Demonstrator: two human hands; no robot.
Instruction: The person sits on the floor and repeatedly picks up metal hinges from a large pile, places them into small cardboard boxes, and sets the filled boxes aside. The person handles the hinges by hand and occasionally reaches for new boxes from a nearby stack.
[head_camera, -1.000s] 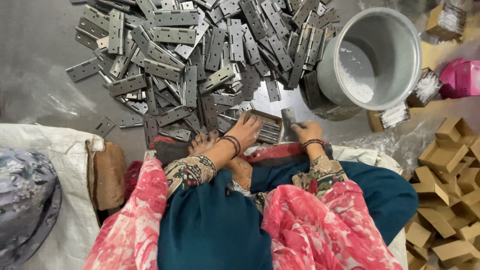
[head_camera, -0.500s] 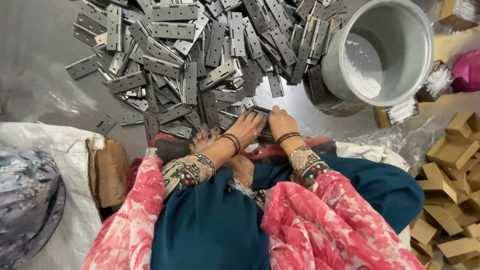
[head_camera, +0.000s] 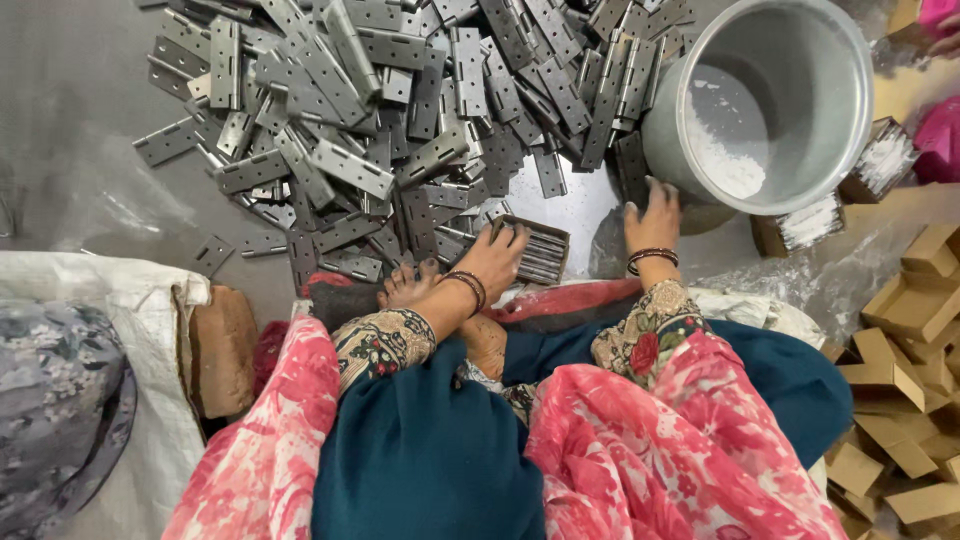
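1. Nearest the camera: the person's lap, covered in teal cloth with a pink floral shawl (head_camera: 640, 450) over it; patterned cuffs and dark bangles at both wrists.
2. A bare foot (head_camera: 408, 288) shows just beside the left wrist, at the edge of the cloth.
3. The left hand (head_camera: 492, 260) rests on a stack of metal hinges (head_camera: 540, 250), fingers curled over its near end and gripping it. The stack lies on the grey floor directly in front of the knees; its leaves are packed edge-up in a neat dark-grey block with ribbed lines along the top.
4. The right hand (head_camera: 652, 215) is apart from the stack, fingers spread and loose, fingertips touching the base of a round aluminium pot (head_camera: 800, 60). It holds nothing.
5. The pot lies tilted on its side, mouth towards the camera, with white powder (head_camera: 725, 160) in it.
6. Beyond the hands: a large loose heap of flat grey hinges (head_camera: 400, 110), each with screw holes, lying crisscrossed over the floor.
7. Right edge: folded brown cardboard boxes (head_camera: 915, 400). Left edge: a white woven sack (head_camera: 110, 290).
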